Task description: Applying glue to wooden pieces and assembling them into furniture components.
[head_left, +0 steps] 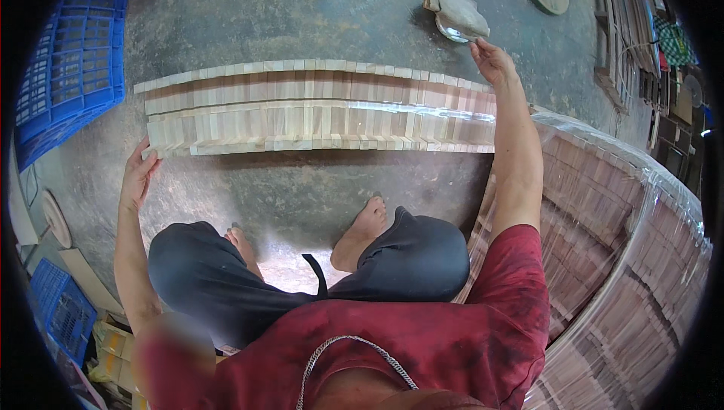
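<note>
Between the hands, the rows of small wooden blocks (pixel 317 108) are showing pale, bare wood, matt and unvarnished, with a glossy strip of clear tape or film (pixel 339 106) shining across them. Beneath them the floor (pixel 286 18) is looking like rough, dull grey concrete, mottled and worn. Just beyond the right hand (pixel 492 62), a crumpled cloth (pixel 458 12) is lying soft and matt, perhaps over something shiny. Beside the right forearm, the stacked wood (pixel 618 259) is gleaming under glossy clear plastic wrap. Beyond the left hand (pixel 138 176), the blue crate (pixel 72 63) is showing smooth moulded plastic.
</note>
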Motion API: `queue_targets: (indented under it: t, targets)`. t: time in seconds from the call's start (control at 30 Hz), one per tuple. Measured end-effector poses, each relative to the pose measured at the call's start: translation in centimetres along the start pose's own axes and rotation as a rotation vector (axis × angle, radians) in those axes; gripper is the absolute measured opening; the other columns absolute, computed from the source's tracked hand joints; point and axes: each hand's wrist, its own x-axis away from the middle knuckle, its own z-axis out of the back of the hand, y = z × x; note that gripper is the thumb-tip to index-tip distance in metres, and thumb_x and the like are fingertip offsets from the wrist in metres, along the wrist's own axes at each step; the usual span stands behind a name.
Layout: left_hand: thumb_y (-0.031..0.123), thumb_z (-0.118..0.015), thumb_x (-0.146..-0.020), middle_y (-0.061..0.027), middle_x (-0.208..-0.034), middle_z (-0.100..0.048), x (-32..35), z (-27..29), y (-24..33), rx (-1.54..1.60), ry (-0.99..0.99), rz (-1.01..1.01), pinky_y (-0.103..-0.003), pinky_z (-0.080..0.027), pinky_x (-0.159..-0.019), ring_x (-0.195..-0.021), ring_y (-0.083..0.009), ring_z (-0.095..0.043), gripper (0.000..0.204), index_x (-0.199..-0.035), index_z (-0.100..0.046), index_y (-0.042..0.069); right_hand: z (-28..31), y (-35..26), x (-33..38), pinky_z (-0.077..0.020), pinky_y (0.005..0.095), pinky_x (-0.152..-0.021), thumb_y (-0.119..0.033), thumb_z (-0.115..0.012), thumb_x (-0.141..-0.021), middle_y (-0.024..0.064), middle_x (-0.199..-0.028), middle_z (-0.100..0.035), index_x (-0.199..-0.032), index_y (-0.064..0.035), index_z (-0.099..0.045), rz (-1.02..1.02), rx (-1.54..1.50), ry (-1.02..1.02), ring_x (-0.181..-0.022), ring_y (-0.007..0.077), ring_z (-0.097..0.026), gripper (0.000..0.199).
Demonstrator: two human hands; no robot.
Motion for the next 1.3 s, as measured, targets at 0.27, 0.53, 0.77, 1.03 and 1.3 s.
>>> queue_targets:
  t: [0.27,0.53,0.77,1.03,1.3]
  targets:
    - [0.027,-0.069,-0.094,-0.0071,-0.134,-0.058,-0.2,0.3,-0.4,0.022,-0.011,-0.007,-0.029,-0.041,-0.105,-0.122,-0.0148,-0.055,0.066,-0.148,-0.040,0.002,1.0,-1.1,1.1,-0.0623,0.0233,-0.068,-0.002,-0.062,-0.095,0.0155,-0.099,-0.061,-0.105,0.0092,-0.058,-0.082,-0.067,-0.102,-0.088,0.0223,-0.068,0.015]
    - [0.024,-0.067,-0.096,-0.0076,-0.135,-0.056,-0.1,0.8,-0.9,0.019,-0.023,-0.013,-0.030,-0.040,-0.105,-0.123,-0.0153,-0.053,0.063,-0.148,-0.040,0.002,3.9,-2.9,5.1,-0.0602,0.0232,-0.066,-0.003,-0.065,-0.094,0.0184,-0.093,-0.065,-0.102,0.0079,-0.060,-0.036,-0.239,-0.205,-0.084,0.0224,-0.067,0.014]
    - [0.024,-0.066,-0.096,-0.0071,-0.134,-0.056,-0.5,0.8,-1.0,0.001,-0.031,-0.028,-0.030,-0.040,-0.106,-0.121,-0.0149,-0.054,0.061,-0.147,-0.042,0.003,5.7,-2.2,14.5,-0.0585,0.0224,-0.064,-0.004,-0.059,-0.097,0.0193,-0.092,-0.065,-0.103,0.0074,-0.061,0.045,-0.467,-0.318,-0.078,0.0199,-0.064,0.013]
    - [0.024,-0.066,-0.097,-0.0069,-0.134,-0.056,-0.3,0.7,-0.6,-0.056,-0.041,-0.059,-0.030,-0.041,-0.106,-0.119,-0.0143,-0.055,0.059,-0.147,-0.043,0.002,-1.2,8.1,24.3,-0.0565,0.0244,-0.071,-0.008,-0.065,-0.094,0.0143,-0.094,-0.068,-0.107,0.0065,-0.061,0.141,-0.199,-0.091,-0.083,0.0200,-0.067,0.020]
    - [0.026,-0.069,-0.094,-0.0058,-0.129,-0.059,-0.6,0.2,-0.6,-0.061,-0.048,-0.101,-0.028,-0.042,-0.101,-0.112,-0.0119,-0.055,0.059,-0.145,-0.047,0.004,-8.4,13.9,25.0,-0.0572,0.0284,-0.061,-0.013,-0.065,-0.095,0.0158,-0.093,-0.067,-0.108,0.0111,-0.061,0.250,0.274,-0.066,-0.073,0.0210,-0.068,0.027]
